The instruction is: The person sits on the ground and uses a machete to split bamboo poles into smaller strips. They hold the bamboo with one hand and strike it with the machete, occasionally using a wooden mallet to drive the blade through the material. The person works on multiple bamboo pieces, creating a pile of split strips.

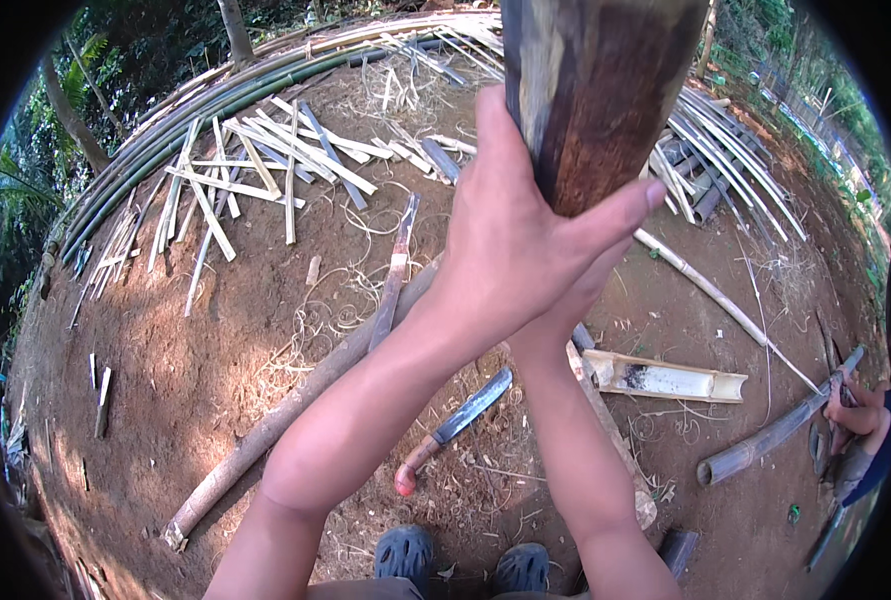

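Note:
A thick, dark brown log (620,95) with pale grey patches rises in front of me, its upper end cut off by the picture's edge. My left hand (510,225) is wrapped round its lower end, thumb lying across the front. Behind and under it is my right hand (590,285), largely covered; its fingers are hidden, so I cannot tell its grip. On the ground between my forearms lies a machete (472,407) with a wooden handle and a red butt.
A long pole (265,430) lies diagonally to the left, and a split bamboo half (665,378) to the right. Pale bamboo strips (310,155) are scattered farther off, before long green poles (235,95). At the right edge another person's hand (843,395) holds a bamboo pole (765,435).

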`<action>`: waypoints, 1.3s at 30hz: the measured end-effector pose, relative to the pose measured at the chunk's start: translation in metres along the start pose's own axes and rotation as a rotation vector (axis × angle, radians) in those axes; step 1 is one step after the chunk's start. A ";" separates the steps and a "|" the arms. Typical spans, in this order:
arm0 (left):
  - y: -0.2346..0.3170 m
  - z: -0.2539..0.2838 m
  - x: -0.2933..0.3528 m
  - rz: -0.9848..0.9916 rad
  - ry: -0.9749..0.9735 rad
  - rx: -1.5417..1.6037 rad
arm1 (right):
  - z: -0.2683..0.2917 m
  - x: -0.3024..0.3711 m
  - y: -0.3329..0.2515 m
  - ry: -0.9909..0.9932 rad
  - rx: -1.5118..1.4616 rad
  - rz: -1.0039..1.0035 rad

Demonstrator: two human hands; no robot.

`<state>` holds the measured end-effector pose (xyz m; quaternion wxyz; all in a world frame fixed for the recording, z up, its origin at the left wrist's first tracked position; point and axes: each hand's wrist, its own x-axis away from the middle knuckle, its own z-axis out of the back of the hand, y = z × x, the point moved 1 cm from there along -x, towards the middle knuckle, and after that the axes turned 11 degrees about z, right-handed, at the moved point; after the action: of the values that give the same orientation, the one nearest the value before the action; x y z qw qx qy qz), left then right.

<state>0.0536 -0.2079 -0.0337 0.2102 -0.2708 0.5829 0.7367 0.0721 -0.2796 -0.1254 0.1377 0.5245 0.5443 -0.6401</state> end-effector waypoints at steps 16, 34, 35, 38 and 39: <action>-0.018 0.034 0.023 0.171 0.162 0.166 | 0.121 0.325 -0.001 -1.078 0.082 -1.544; -0.040 0.031 0.025 0.186 0.114 0.222 | 0.161 0.282 -0.012 -0.185 -0.094 -1.697; -0.043 0.027 0.026 0.188 0.094 0.258 | 0.174 0.254 -0.016 -0.184 -0.021 -1.654; -0.027 0.020 0.027 0.145 0.039 0.349 | 0.240 0.207 -0.018 -0.355 -0.071 -1.668; -0.020 0.020 0.027 0.122 0.036 0.363 | 0.253 0.193 -0.032 -0.307 -0.113 -1.655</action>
<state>0.0428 -0.1837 -0.0626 0.1998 -0.2058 0.7251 0.6260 -0.1627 -0.4041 -0.3026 -0.2772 -0.1442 0.7594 -0.5706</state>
